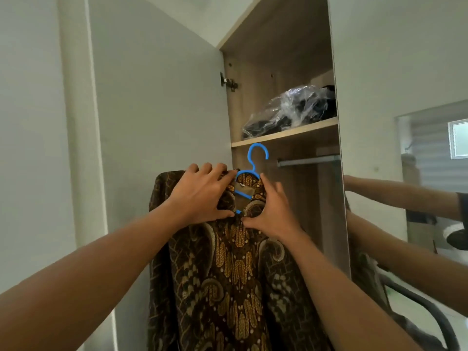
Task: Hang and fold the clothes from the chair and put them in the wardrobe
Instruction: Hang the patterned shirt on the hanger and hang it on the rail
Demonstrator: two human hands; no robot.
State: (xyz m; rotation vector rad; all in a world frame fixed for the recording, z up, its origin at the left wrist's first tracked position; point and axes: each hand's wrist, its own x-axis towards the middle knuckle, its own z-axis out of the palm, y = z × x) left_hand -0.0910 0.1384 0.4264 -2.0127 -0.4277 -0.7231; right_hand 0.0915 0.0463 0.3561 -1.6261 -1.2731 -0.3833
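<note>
Head view: both hands at shirt (pixel 228 269) collar; left hand (pixel 202 196) pinching fabric, right hand (pixel 272 211) likewise, each grip closed on shirt; hanger (pixel 253 160) hook upright, left of and level with rod (pixel 307 161); right hand nearer.

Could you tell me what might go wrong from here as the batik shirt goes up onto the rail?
The blue hanger's hook is not on the rail yet and sits close under the shelf, so it might catch that edge. The left hand and right hand grip only the batik shirt at its collar, so it could slip off the hanger.
</note>
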